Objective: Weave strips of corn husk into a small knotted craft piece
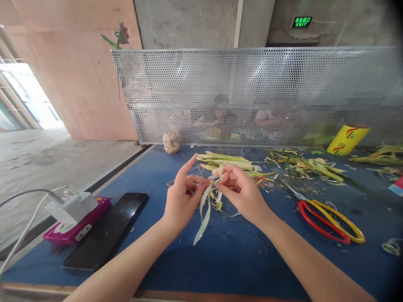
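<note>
Strips [205, 220] pinched in left hand [180, 198] and right hand [243, 191], red-and-yellow scissors [324, 215] nearby

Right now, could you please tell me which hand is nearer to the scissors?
Right. The right hand is left of the scissors; the left hand is farther left, past the right hand.

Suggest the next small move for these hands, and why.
I'd probably pinch firmly with the left hand and draw the right hand gently aside to tighten the pale strips: both hands meet there at the fingertips, and one long end hangs loose below.
</note>
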{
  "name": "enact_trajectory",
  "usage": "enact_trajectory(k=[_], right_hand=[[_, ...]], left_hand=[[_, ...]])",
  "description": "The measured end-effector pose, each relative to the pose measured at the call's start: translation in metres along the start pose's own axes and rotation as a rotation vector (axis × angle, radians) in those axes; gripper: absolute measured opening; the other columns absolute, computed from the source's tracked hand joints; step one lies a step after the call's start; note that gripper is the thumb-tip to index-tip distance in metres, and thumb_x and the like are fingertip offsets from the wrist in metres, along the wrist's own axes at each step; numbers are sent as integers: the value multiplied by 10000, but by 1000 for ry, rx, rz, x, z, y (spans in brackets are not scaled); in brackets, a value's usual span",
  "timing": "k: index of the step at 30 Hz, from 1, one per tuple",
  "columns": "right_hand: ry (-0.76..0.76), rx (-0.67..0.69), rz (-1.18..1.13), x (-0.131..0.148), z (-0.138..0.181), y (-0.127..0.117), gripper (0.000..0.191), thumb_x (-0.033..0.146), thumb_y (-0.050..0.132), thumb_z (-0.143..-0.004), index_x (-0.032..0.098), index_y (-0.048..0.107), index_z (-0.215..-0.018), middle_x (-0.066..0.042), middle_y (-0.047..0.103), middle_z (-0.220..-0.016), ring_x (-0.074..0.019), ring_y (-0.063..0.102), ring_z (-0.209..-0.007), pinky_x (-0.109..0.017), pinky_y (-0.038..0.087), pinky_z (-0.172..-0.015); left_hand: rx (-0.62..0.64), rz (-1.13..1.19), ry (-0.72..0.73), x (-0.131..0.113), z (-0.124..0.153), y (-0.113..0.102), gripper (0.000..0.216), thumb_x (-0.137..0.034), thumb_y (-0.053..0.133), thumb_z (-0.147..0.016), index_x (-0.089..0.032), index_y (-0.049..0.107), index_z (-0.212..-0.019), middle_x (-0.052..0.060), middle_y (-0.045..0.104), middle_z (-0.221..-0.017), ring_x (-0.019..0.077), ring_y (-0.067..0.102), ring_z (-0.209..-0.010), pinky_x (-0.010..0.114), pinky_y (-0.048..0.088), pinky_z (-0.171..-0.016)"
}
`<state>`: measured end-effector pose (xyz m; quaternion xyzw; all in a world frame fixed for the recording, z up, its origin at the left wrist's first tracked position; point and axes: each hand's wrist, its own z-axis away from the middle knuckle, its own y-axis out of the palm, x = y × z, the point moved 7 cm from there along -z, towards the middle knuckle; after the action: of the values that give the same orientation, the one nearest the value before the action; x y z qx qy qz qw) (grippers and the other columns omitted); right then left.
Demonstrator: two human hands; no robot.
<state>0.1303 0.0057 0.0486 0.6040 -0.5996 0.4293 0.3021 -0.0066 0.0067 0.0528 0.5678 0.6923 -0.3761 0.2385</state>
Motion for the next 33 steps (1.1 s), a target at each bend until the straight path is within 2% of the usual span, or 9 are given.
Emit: enact_trajectory(k=[4, 11, 13, 16, 21, 26, 29, 31, 33], right_hand=[[-9, 26, 28, 4, 0, 0, 260, 206, 529, -777, 235, 519, -1036, 40, 414, -654, -100, 435, -565, -233, 371, -493], [55, 57, -31, 2, -1, 0, 356, 208, 569, -745, 227, 520, -1097, 46, 430, -635, -89, 418, -521, -230, 351, -473], [106, 78, -89, -3, -2, 1, 317, 244, 572, -749, 220, 544, -1064, 39, 467, -635, -91, 453, -531, -227, 362, -477], [117, 66, -105, -9, -4, -1, 176, 314, 583, -753, 221, 627, -896, 2, 561, -703, -118, 529, -631, -246, 414, -551], [64, -68, -120, -12, -6, -10, 120, 322, 649, -704, 207, 632, -673, -10, 602, -706, -161, 573, -742, -283, 434, -656], [91, -156, -152, -13, -3, -13, 139, 335, 644, -715, 201, 623, -680, -7, 597, -709, -126, 522, -640, -265, 407, -612], [101, -146, -135, -13, -3, -12, 163, 349, 630, -722, 193, 606, -681, -15, 597, -718, -127, 511, -646, -264, 402, -619], [99, -133, -51, -11, -3, -12, 173, 363, 604, -737, 193, 589, -711, -19, 589, -735, -137, 517, -679, -268, 402, -631], [43, -170, 129, -5, -2, -15, 184, 378, 592, -738, 197, 559, -743, -10, 558, -724, -136, 496, -667, -264, 391, -617]], left_hand=[[19, 2, 6, -2, -1, 1, 595, -194, 557, -775, -250, 302, -1309, -1, 655, -739, 76, 540, -468, 181, 440, -417], [21, -28, 10, -1, 0, -1, 585, -204, 551, -780, -245, 294, -1303, 0, 653, -752, 66, 515, -425, 188, 447, -409], [37, -18, 6, 0, 1, 1, 557, -199, 545, -783, -245, 312, -1288, -1, 647, -759, 51, 488, -388, 183, 442, -395], [66, 59, -21, 2, 1, 5, 539, -204, 546, -784, -253, 317, -1270, -12, 623, -748, 39, 466, -364, 175, 427, -367], [120, 245, -116, 0, -1, 12, 528, -185, 566, -764, -262, 330, -1230, -50, 552, -694, 22, 434, -332, 154, 391, -310], [132, 310, -182, -3, -2, 15, 575, -159, 587, -737, -279, 316, -1229, -69, 529, -671, 14, 406, -307, 139, 363, -269], [137, 315, -198, -2, -2, 16, 569, -165, 587, -736, -280, 320, -1225, -68, 528, -674, 11, 400, -300, 134, 347, -258], [120, 305, -208, 0, -3, 14, 549, -174, 589, -737, -265, 328, -1212, -67, 526, -677, 10, 401, -298, 135, 343, -258], [89, 277, -203, 2, -3, 11, 521, -186, 588, -740, -253, 337, -1192, -65, 524, -690, 9, 402, -297, 139, 348, -261]])
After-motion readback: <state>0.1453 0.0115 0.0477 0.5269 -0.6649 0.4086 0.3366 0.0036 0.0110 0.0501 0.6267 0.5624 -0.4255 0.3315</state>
